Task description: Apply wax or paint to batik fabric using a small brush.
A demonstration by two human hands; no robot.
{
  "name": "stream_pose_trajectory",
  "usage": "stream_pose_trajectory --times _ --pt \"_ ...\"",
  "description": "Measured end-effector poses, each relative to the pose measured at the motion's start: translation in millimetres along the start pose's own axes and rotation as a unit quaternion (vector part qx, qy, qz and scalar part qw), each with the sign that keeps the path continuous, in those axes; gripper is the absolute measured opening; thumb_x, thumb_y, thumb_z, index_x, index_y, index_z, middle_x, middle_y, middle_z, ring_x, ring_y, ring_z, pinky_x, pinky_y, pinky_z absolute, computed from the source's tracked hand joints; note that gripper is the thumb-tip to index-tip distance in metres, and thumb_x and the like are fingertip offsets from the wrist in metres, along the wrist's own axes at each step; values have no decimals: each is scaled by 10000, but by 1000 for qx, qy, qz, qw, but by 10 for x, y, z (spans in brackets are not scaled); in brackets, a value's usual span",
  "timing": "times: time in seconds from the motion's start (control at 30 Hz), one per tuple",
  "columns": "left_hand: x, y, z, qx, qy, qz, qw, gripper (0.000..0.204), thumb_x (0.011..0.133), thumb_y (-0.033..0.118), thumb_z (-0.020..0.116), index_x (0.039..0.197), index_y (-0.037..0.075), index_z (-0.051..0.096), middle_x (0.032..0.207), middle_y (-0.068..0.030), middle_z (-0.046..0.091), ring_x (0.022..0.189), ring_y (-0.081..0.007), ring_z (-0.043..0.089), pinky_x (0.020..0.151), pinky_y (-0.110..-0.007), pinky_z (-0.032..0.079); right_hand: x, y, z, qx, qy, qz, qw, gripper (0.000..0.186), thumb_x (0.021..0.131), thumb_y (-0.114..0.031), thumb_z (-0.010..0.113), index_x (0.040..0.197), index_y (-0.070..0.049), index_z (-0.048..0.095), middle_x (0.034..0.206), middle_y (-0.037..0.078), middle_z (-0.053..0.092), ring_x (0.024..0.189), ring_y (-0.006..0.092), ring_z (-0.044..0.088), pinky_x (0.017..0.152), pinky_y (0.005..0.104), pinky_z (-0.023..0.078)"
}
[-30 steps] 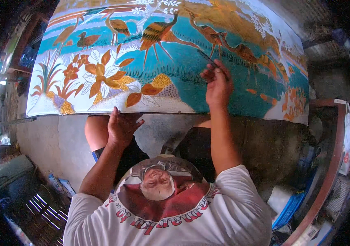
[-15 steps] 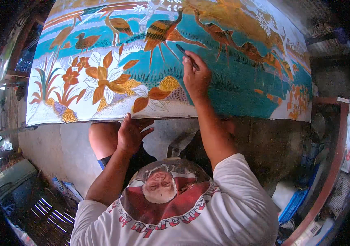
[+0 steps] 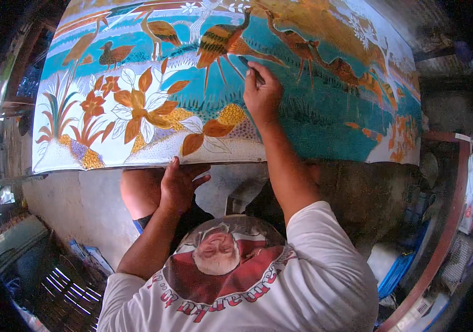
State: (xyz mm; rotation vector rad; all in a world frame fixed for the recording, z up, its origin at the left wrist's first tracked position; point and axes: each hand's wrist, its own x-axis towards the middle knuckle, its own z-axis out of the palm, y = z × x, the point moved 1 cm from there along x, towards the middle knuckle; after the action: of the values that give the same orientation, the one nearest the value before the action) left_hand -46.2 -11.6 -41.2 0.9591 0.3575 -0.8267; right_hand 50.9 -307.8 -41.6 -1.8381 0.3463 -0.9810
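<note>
A large painted canvas (image 3: 325, 138) spreads before me, with brown and orange wading birds, teal water and orange flowers beside white unpainted leaves. My right hand (image 3: 263, 95) is closed around a slim dark paintbrush (image 3: 244, 61), partly hidden by the fingers. The brush's tip is at the teal water, just below the tail of the large central bird (image 3: 221, 43). At the canvas's near edge, left of middle, my left hand (image 3: 178, 185) has its thumb against the rim. Its fingers are apart and stretch to the right just under that edge.
My legs (image 3: 138, 191) are under the canvas. A reddish-brown frame (image 3: 456, 193) stands at the right, beside blue and white items (image 3: 397, 276). On the lower left are a dark slatted crate (image 3: 70, 293) and a grey-green container (image 3: 20, 243).
My right hand has shifted slightly left, its fingers now curled more tightly over the brush. The canvas's left side sits a little lower and further left. My left hand stays at the edge.
</note>
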Motion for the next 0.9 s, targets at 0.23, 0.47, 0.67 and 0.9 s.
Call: stream_pose_trajectory --times 0.23,0.47,0.67,0.9 --pt "0 4 25 -2 1 7 1000 825 976 628 487 1583 86 346 1541 -227 477 1357 -458 510 1087 -616 403 -24 -13 38 -9 -43 -1 999 190 968 -61 671 1132 10 735 1006 171 756 879 219 756 750 351 584" --pt "-9 4 1 -18 -9 -3 1000 774 990 614 492 1557 98 390 1488 -202 537 1328 -413 538 1061 -574 426 48 95 -135 -88 8 60 994 213 962 -128 665 1136 -37 748 948 168 765 859 273 758 761 381 573" --pt "17 3 -16 -24 -15 -7 1000 758 990 619 488 1539 101 419 1457 -181 563 1322 -389 546 1060 -573 423 -96 38 -197 -32 -81 52 995 208 966 -152 652 1127 -48 734 1015 167 760 915 338 740 842 405 578" --pt "9 -10 -11 -18 -10 5 1000 786 954 637 543 1518 98 448 1437 -168 579 1277 -368 571 1045 -545 428 -21 214 -719 -120 35 66 990 202 974 -140 657 1124 -40 748 998 149 768 895 281 751 795 380 576"
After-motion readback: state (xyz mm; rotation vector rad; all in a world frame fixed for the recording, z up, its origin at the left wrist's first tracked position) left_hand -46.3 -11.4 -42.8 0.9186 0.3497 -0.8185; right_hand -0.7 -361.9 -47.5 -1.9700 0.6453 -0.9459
